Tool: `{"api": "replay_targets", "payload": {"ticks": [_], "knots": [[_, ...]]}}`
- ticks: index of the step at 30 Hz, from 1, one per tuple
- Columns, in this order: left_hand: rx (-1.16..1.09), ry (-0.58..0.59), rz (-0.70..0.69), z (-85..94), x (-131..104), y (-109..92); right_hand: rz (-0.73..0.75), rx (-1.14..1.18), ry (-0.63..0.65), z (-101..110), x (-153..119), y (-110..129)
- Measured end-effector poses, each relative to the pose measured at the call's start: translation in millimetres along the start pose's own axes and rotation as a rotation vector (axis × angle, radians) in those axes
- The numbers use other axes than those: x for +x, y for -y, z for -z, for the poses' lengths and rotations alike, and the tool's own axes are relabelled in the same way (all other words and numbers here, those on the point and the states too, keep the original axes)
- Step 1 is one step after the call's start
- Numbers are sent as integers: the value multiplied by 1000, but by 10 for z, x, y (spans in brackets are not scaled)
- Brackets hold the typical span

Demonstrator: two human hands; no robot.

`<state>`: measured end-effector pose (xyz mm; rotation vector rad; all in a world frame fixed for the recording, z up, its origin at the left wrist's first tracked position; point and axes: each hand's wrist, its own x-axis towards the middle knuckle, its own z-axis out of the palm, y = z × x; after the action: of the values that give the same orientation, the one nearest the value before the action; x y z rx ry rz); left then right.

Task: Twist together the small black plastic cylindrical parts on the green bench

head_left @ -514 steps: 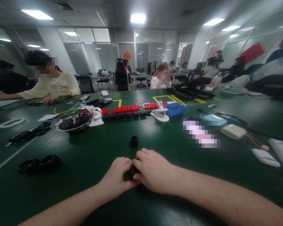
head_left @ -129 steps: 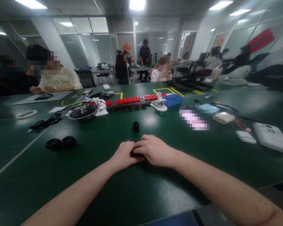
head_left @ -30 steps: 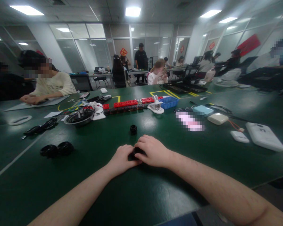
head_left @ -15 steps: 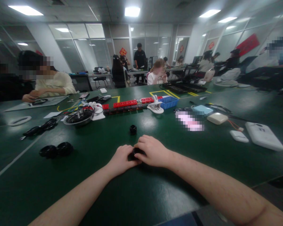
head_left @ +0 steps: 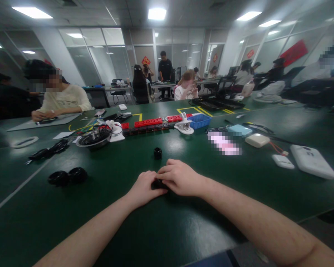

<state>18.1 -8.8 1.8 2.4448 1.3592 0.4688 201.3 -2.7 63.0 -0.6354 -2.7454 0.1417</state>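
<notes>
Both hands meet around a glossy black round part (head_left: 159, 183) low over the green table, and most of it is hidden by my fingers. My left hand (head_left: 144, 188) grips it from the left, thumb along the near side. From the right, my right hand (head_left: 180, 178) has its fingers curled over the top of the same part. A small black ribbed round piece (head_left: 157, 153) stands alone just beyond my hands. Off to the left, two black rounded cup-like pieces (head_left: 68, 176) sit side by side, touching or nearly so.
Across the table (head_left: 122, 230) lie a metal bowl (head_left: 93, 140) of black items, a white clip stand (head_left: 184, 125), red block strips (head_left: 148, 122) and a blue bin (head_left: 199, 121). White power banks (head_left: 313, 160) and cables are at right. A person (head_left: 61, 96) works at far left.
My right hand's fingers have shifted slightly over the black part, which shows less now. My left hand stays in place. The view has moved a little.
</notes>
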Motion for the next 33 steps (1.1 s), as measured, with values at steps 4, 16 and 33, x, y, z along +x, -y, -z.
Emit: {"api": "replay_targets", "payload": {"ticks": [4,16,33], "knots": [[1,11,4,8,5,6,68,30,-9,14,8,-16],[-32,-37,2,4,8,-17,64,-18,-80,-76,-4,-60],[18,-4,15,18,11,-10,-104,-115,-106,-54,-22,-68]]}}
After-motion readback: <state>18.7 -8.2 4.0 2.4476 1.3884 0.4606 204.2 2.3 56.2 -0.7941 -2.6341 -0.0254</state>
